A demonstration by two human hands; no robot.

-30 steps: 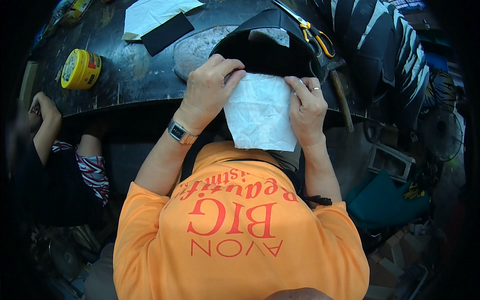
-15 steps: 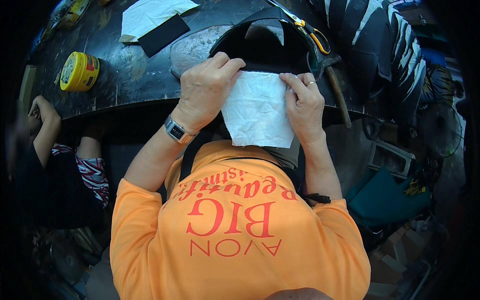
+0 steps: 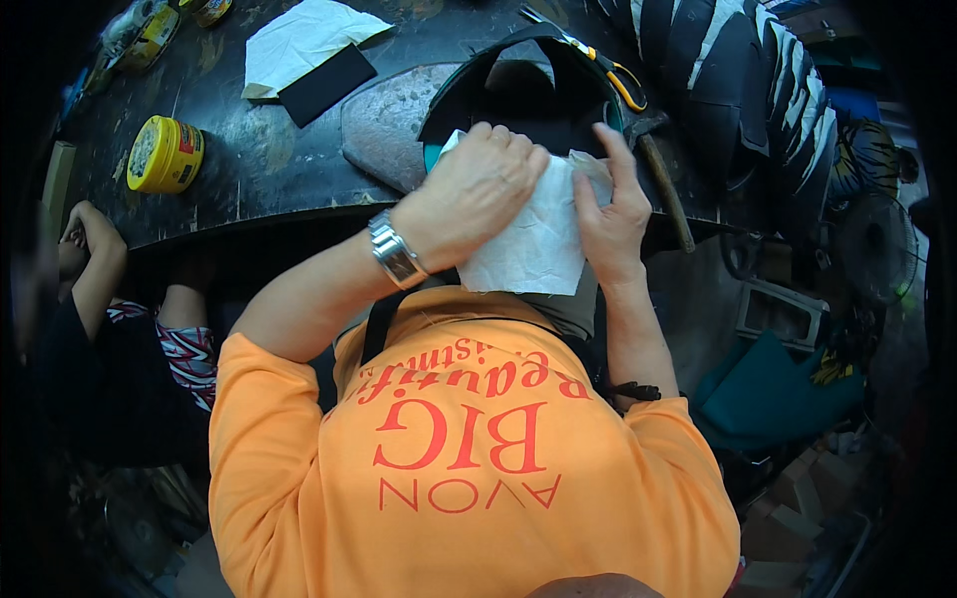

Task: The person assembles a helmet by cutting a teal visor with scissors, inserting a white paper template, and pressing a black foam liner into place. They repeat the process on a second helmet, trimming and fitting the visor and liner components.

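A crumpled white cloth piece (image 3: 528, 254) hangs over the front of a black curved piece (image 3: 538, 95) at the table's edge. Across its upper left lies my left hand (image 3: 477, 194), its fingers curled and pressed together on the cloth; their tips are hidden. At the cloth's right side is my right hand (image 3: 613, 214), thumb and index finger apart, a lifted fold of cloth by them. Some teal edging shows under the black piece, near my left hand.
Yellow-handled scissors (image 3: 628, 88) and a wooden-handled hammer (image 3: 666, 191) lie right of the black piece. Left stand a yellow tub (image 3: 164, 154), a black rectangle (image 3: 327, 86) and another white sheet (image 3: 299, 45). A flat stone slab (image 3: 384, 130) lies between. Another person's arm (image 3: 100, 249) rests at far left.
My left hand has moved right and down across the cloth, from pinching its upper left corner. My right thumb and index finger have spread from their pinch on the upper right corner.
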